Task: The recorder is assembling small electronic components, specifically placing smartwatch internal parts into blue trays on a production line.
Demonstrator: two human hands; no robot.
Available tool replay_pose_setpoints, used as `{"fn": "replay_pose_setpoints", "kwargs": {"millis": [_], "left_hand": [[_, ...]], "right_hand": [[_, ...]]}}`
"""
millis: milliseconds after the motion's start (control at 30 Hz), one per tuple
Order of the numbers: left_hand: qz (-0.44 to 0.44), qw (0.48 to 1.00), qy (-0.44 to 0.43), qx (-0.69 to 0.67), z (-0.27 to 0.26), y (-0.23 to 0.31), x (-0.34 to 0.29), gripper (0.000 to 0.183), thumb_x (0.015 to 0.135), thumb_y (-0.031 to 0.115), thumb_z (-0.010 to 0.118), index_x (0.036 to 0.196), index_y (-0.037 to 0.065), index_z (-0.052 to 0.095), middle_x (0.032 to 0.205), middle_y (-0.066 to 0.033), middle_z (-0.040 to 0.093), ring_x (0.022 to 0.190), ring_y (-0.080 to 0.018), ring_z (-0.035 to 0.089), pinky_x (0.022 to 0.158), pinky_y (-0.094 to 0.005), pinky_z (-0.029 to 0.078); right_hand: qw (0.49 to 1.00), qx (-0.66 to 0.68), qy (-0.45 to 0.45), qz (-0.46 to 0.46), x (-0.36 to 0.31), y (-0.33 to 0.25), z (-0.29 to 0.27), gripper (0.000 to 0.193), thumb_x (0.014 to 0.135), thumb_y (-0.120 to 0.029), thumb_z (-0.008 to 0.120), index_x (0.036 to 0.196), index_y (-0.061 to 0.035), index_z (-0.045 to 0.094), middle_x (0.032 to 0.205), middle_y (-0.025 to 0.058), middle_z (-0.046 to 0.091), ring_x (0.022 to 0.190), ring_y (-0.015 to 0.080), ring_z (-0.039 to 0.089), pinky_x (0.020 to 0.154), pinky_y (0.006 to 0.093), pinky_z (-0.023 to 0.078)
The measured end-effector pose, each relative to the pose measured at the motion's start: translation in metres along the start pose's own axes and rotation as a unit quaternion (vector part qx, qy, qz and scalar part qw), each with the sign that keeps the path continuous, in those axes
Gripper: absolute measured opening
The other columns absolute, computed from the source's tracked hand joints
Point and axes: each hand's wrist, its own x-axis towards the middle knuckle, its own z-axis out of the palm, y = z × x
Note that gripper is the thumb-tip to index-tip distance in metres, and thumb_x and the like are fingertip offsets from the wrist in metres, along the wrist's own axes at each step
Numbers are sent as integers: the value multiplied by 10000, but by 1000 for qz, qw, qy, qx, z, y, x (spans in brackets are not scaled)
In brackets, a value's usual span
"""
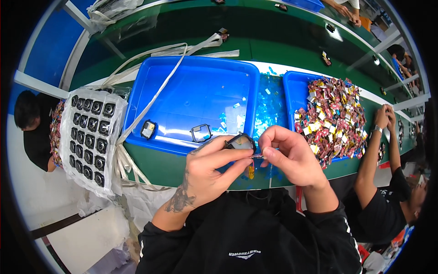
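Observation:
My left hand (212,166) is closed around a black watch case (242,142) with a glossy face, just past the near rim of a blue tray (150,75). Between its thumb and fingers also sits a thin small circuit board (256,156). A small yellow-and-red part (251,171) dangles below. From the right, my right hand (294,157) pinches the board's end with thumb and forefinger. Two more black square pieces, a filled watch case (148,129) and an open-looking frame (200,132), lie in the tray.
At right, another blue tray (289,91) bears a heap of red, white and yellow circuit boards (331,118). Blue film scraps (269,107) lie between the trays. Watch cases in a white tray (68,132) stand left. A strap (159,91) crosses the blue tray. Co-workers' arms (372,150) are at right.

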Motion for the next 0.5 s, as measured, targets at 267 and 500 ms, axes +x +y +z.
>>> {"fn": "replay_pose_setpoints", "kwargs": {"millis": [267, 500], "left_hand": [[-205, 962, -3, -181, 14, -16, 1, 134, 845, 18, 703, 965, -41, 718, 855, -83, 619, 793, -157, 697, 671, -250, 588], [-221, 918, -7, -328, 29, -18, -2, 273, 891, -26, 652, 1164, -40, 655, 967, -80, 637, 884, -147, 685, 780, -247, 568]], "right_hand": [[995, -92, 49, 0, 0, 3, 0, 104, 952, -104, 607, 985, -26, 546, 866, -7, 539, 790, 45, 498, 658, 210, 435], [954, -163, 187, -167, 1, 22, 12, 203, 846, 19, 701, 980, -14, 551, 853, 34, 606, 723, 73, 554, 658, 225, 480]]}}
